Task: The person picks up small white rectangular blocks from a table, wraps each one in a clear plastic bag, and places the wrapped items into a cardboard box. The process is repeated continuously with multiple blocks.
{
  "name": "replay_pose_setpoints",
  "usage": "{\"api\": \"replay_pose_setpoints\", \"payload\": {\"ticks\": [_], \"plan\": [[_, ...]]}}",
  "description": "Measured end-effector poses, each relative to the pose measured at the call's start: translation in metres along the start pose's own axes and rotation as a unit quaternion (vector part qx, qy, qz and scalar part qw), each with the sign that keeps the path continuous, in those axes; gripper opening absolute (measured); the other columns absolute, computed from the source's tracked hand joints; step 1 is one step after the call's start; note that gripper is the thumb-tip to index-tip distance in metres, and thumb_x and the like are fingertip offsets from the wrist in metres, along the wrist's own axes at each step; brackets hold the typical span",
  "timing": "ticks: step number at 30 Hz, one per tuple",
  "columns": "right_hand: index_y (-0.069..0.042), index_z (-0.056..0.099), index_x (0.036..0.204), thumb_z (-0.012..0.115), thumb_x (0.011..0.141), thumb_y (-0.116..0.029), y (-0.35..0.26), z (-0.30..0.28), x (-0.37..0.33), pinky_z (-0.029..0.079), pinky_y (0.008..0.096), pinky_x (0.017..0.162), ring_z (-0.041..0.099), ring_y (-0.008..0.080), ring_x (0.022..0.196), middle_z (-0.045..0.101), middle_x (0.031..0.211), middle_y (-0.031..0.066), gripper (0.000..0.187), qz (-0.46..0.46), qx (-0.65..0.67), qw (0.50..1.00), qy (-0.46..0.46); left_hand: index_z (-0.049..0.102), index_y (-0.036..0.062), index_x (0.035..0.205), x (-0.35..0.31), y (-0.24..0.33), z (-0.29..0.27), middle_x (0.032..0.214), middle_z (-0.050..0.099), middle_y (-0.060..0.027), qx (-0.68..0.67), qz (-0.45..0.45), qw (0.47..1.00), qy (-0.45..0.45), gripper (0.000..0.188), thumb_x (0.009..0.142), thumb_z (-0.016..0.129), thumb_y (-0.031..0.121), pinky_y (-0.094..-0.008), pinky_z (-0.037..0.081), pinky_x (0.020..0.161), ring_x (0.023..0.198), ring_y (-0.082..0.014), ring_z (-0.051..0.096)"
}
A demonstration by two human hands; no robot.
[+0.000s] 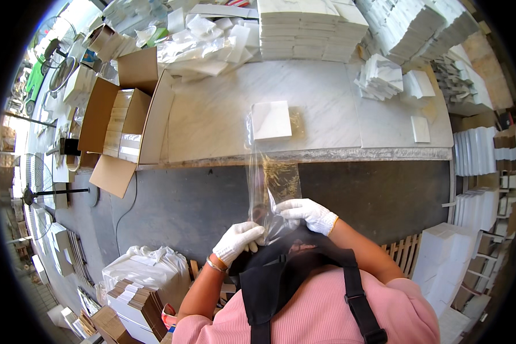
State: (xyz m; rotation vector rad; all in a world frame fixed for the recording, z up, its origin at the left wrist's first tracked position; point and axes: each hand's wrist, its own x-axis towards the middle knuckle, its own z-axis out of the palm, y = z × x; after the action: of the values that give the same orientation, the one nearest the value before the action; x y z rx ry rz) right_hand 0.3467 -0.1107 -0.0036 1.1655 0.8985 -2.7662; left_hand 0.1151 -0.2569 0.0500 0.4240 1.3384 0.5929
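Note:
A long clear plastic bag [284, 179] with gold-coloured marks stretches from the worktable down toward my body. At its far end, a small white marble tile stack [272, 120] sits on the table; whether it lies inside the plastic or on top of it I cannot tell. My left hand [237, 243], in a white knit glove, pinches the near end of the bag. Higher up and to the right, my right hand [309, 214], gloved the same way, has its fingers closed on a gathered fold of the film.
The marble-topped worktable [212, 123] spans the view ahead. On its left stands an open cardboard box [149, 117] holding packed cartons. Plastic wrap [212, 43] and tall tile stacks [304, 28] line the back. A fan [34, 195] stands left; a cable [133, 209] crosses the floor.

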Motion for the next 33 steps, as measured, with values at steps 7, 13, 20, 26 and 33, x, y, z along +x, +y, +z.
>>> {"api": "replay_pose_setpoints", "payload": {"ticks": [7, 13, 20, 26, 33], "plan": [[0.001, 0.075, 0.105, 0.073, 0.096, -0.021, -0.022, 0.008, -0.035, 0.053, 0.0287, 0.082, 0.067, 0.0136, 0.083, 0.075, 0.099, 0.007, 0.024, -0.039, -0.078, 0.996, -0.032, 0.071, 0.0038, 0.098, -0.024, 0.02, -0.001, 0.084, 0.072, -0.0041, -0.115, 0.04, 0.991, -0.061, 0.029, 0.1, 0.063, 0.032, -0.0197, 0.041, 0.054, 0.061, -0.0063, 0.059], [0.003, 0.076, 0.101, 0.07, 0.094, -0.019, -0.076, 0.036, -0.036, 0.051, 0.0342, 0.097, 0.068, 0.02, 0.102, 0.074, 0.112, 0.0129, 0.024, -0.181, -0.002, 0.979, -0.091, 0.061, 0.0014, 0.086, -0.011, 0.076, -0.012, 0.076, 0.059, -0.0135, -0.295, 0.155, 0.936, -0.113, 0.034, 0.097, 0.067, 0.034, -0.0282, 0.036, 0.046, 0.056, -0.0204, 0.053], [0.001, 0.069, 0.118, 0.068, 0.099, -0.025, -0.186, 0.04, 0.036, 0.056, 0.0414, 0.097, 0.069, 0.0246, 0.103, 0.073, 0.111, 0.0126, 0.032, -0.231, 0.23, 0.941, -0.093, 0.06, 0.0099, 0.098, 0.072, 0.218, -0.038, 0.089, 0.063, -0.0027, -0.44, 0.199, 0.868, -0.118, 0.025, 0.107, 0.055, 0.033, -0.0241, 0.046, 0.055, 0.072, -0.0138, 0.061], [-0.006, 0.062, 0.125, 0.064, 0.102, -0.034, -0.246, 0.009, 0.101, 0.049, 0.0435, 0.103, 0.064, 0.026, 0.115, 0.07, 0.121, 0.0107, 0.036, -0.217, 0.223, 0.947, 0.081, 0.061, 0.0119, 0.113, 0.171, 0.273, -0.072, 0.113, 0.067, -0.0025, -0.379, 0.213, 0.891, -0.133, 0.025, 0.106, 0.057, 0.035, -0.0251, 0.05, 0.064, 0.094, -0.0168, 0.064], [-0.003, 0.061, 0.137, 0.072, 0.097, -0.028, -0.242, 0.004, 0.105, 0.048, 0.042, 0.107, 0.06, 0.0307, 0.125, 0.063, 0.136, 0.0134, 0.049, -0.423, -0.001, 0.842, 0.334, 0.06, 0.0081, 0.121, 0.246, 0.257, -0.096, 0.13, 0.064, -0.0096, -0.433, 0.089, 0.894, -0.063, 0.034, 0.105, 0.058, 0.038, -0.0322, 0.054, 0.08, 0.112, -0.0273, 0.063]]}}
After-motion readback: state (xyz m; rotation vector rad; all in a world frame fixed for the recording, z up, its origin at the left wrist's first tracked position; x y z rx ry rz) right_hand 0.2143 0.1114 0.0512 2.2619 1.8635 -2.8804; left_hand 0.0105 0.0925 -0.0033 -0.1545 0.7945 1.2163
